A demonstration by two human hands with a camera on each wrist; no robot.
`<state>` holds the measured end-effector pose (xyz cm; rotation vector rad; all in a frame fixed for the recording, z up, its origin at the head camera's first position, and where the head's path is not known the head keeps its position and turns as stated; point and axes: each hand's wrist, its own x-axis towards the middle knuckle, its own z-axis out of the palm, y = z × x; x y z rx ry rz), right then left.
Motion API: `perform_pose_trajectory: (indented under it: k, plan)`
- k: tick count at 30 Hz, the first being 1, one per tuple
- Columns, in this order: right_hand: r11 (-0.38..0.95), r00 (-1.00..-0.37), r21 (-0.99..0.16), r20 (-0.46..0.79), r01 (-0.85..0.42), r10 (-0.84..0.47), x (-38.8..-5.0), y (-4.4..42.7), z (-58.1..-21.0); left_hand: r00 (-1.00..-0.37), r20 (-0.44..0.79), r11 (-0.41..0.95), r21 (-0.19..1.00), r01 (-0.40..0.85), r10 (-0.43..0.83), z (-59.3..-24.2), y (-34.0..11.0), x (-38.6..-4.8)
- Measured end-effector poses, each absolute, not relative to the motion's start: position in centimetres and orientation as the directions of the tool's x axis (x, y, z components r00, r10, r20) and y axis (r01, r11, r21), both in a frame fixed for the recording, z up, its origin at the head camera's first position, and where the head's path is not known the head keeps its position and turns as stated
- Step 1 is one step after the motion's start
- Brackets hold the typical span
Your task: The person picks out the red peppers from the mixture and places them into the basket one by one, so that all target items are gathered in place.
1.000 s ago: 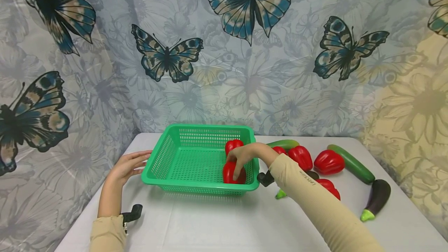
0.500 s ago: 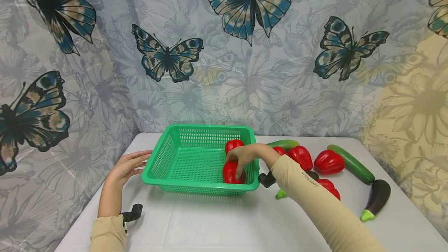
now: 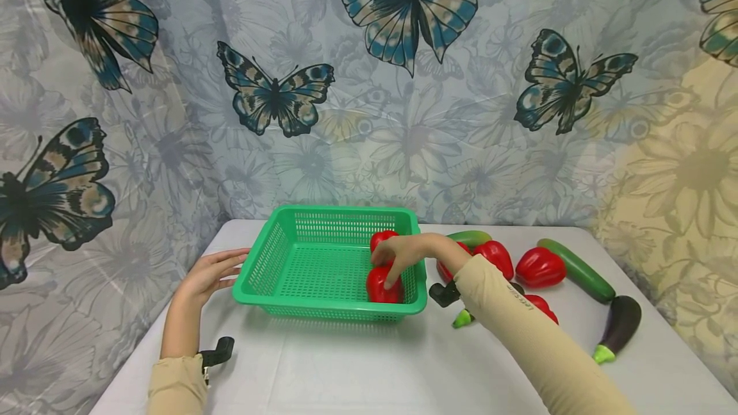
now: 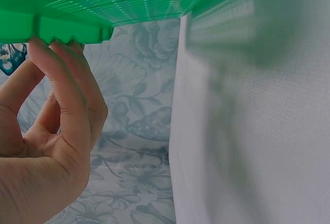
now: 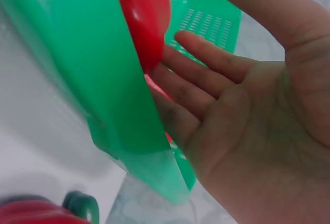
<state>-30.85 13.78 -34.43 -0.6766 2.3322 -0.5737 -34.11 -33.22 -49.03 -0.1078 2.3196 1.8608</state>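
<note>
Right of the green basket (image 3: pixel 328 306), a sleeve (image 3: pixel 519 312) partly hides red peppers (image 3: pixel 497 257); both hands (image 3: pixel 202 278) (image 3: pixel 402 252) have relaxed fingers.

Patterned fabric backdrop (image 3: pixel 357 165) hung behind white-covered table (image 3: pixel 323 370); butterflies (image 3: pixel 275 98) printed in teal, black and beige over grey-blue floral ground, yellow-tinted at right. Cucumber (image 3: pixel 579 272) laid diagonally at right. Eggplant (image 3: pixel 621 324) placed just beside cucumber's near end, green cap pointed nearward. Second elongated green vegetable (image 3: pixel 474 237) laid near far edge, partly hidden.
</note>
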Motion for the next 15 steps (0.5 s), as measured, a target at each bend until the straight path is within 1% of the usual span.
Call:
perform_pose_trajectory:
  k: [2,4,9,10,15]
  plan:
    - [0.753,-0.657,-0.58,-0.442,-0.311,-0.611,-30.9,14.0,-34.4,-0.984,-0.175,0.216,0.963,-0.161,0.046,-49.1,-33.2,-34.1]
    - [0.733,-0.651,-0.603,-0.425,-0.313,-0.628,-30.9,14.2,-34.3,-0.984,-0.172,0.228,0.961,-0.157,0.05,-48.4,-32.8,-33.6]
    - [0.69,-0.655,-0.643,-0.37,-0.331,-0.659,-30.7,15.0,-34.2,-0.984,-0.17,0.229,0.962,-0.152,0.062,-48.2,-32.7,-33.4]
    - [0.681,-0.656,-0.652,-0.359,-0.333,-0.664,-30.7,15.2,-34.2,-0.984,-0.169,0.216,0.964,-0.152,0.062,-48.9,-33.1,-33.9]
    - [0.633,-0.656,-0.702,-0.316,-0.325,-0.686,-30.6,16.0,-34.4,-0.986,-0.14,0.183,0.975,-0.122,0.092,-49.2,-33.3,-34.2]
